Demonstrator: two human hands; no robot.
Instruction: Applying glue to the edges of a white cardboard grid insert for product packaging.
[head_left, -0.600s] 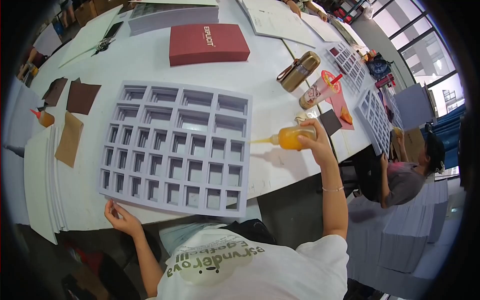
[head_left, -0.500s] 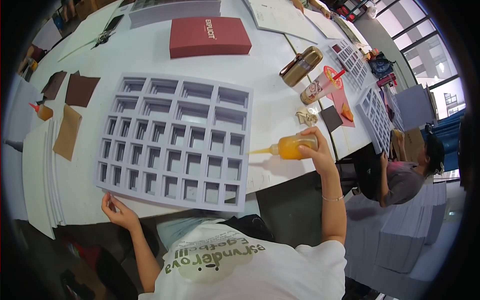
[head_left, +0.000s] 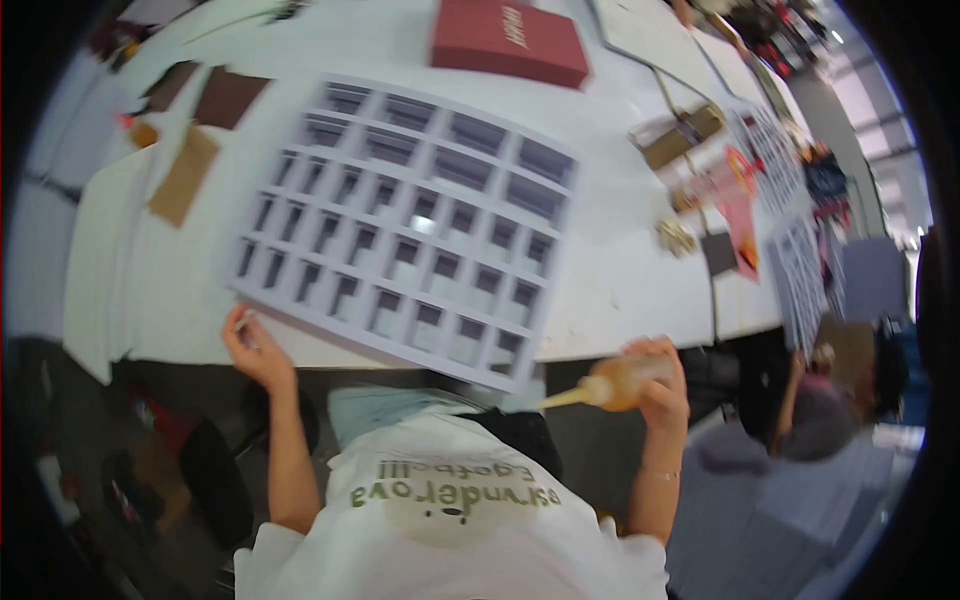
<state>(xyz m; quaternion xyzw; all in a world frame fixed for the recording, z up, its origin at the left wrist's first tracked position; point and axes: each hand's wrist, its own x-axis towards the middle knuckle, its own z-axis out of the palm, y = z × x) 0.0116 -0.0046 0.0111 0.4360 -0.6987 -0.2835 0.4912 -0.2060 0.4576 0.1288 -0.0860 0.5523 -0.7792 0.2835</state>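
Well, as far as I can judge from here, the grid side of the work looks done: the tray [head_left: 403, 340] is whole, with its frame and dividers in place right across. It sits askew on the worktop [head_left: 610, 290], its near-right corner jutting past the near edge. My right hand [head_left: 668, 400] has its fingers wrapped round the amber bottle [head_left: 615, 383], which lies sideways with its nozzle [head_left: 565, 398] pointing left, just beside that corner and apart from it. So the bottle's part seems unfinished to me, though I can't tell how much liquid, if any, is on the tray (the blur smears all the fine detail). My left hand [head_left: 258, 350] is at the near-left corner, fingers loosely curled; whether they touch the tray or pinch anything, I can't tell. Brown sheets [head_left: 230, 97] lie off to the left and the red box [head_left: 510, 42] beyond the tray, both apart from it, so I'd count neither as in use at present.
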